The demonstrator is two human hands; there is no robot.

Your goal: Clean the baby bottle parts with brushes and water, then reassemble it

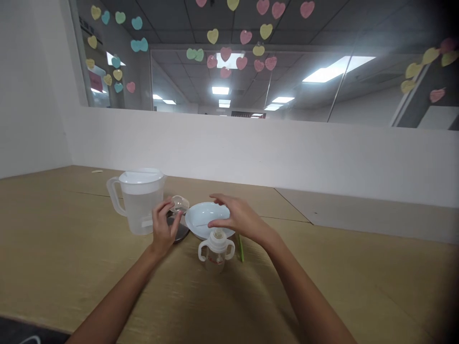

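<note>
My left hand (165,229) has its thumb and fingers around a clear plastic bottle cap (180,204), tilted above a dark round flat thing (179,229). In front of me stands a baby bottle (215,253) with two white side handles, upright on the table, its nipple end uncovered. Over and behind the bottle my right hand (236,217) is spread, thumb and fingers apart with nothing between them. Behind the bottle rests a white bowl (199,215), partly covered from view by the right hand. A green strip-like handle (241,248) sticks out beside the bowl.
A translucent lidded pitcher (141,205) with liquid stands left of my left hand. The wooden table (89,258) runs back to a white wall (215,148). Above is a glass pane with heart-shaped notes (245,37). A small pale piece (96,171) lies at the far left.
</note>
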